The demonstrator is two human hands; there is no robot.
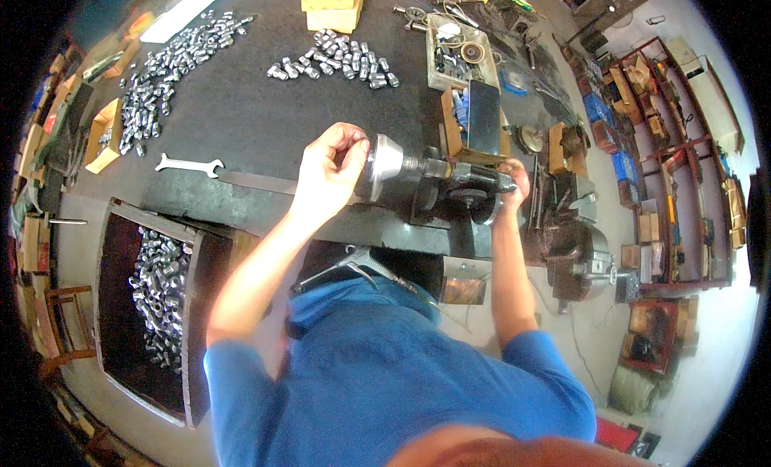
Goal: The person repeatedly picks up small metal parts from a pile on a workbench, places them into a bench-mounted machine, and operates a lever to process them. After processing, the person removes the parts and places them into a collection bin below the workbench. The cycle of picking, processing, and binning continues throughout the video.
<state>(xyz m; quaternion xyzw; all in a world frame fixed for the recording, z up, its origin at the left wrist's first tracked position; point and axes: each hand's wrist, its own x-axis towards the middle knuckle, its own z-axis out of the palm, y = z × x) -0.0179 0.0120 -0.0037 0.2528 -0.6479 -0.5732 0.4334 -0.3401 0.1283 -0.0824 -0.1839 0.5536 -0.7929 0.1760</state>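
While hands [331, 171] grip chuck [384, 168], tan cardboard boxes [331, 7] behind, bench's far edge.

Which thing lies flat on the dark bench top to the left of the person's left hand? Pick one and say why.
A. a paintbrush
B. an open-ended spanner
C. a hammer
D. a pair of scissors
B: an open-ended spanner, silver with a forked jaw at each end, lies flat on the dark bench top, left of the left hand, which is at the machine's silver cone-shaped head.
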